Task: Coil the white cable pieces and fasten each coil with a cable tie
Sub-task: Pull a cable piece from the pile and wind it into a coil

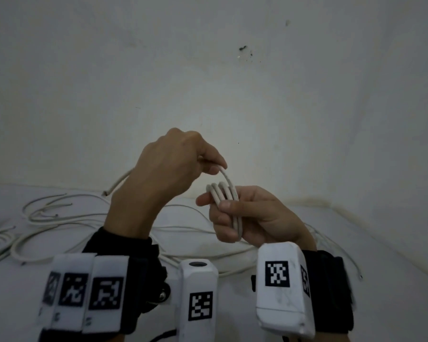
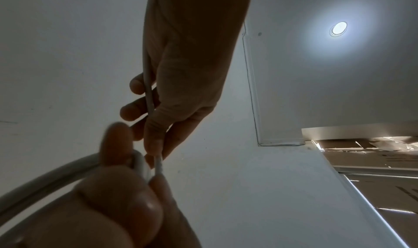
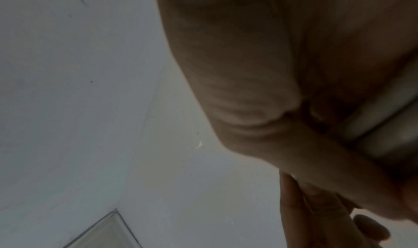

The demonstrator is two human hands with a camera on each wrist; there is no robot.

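Head view: from above and behind, facing forward and down over both hands (left hand (image 1: 166,166), right hand (image 1: 252,215)) toward a white wall (image 1: 208,70). Left wrist view: close, tilted up toward a ceiling lamp (image 2: 338,28). Right wrist view: closer, upward, palm filling it. All share the coil (image 1: 226,193).

The cable coil (image 1: 224,193) is sheathed in smooth, matt off-white plastic; the wall (image 1: 208,70) is finished in matt, scuffed paint.
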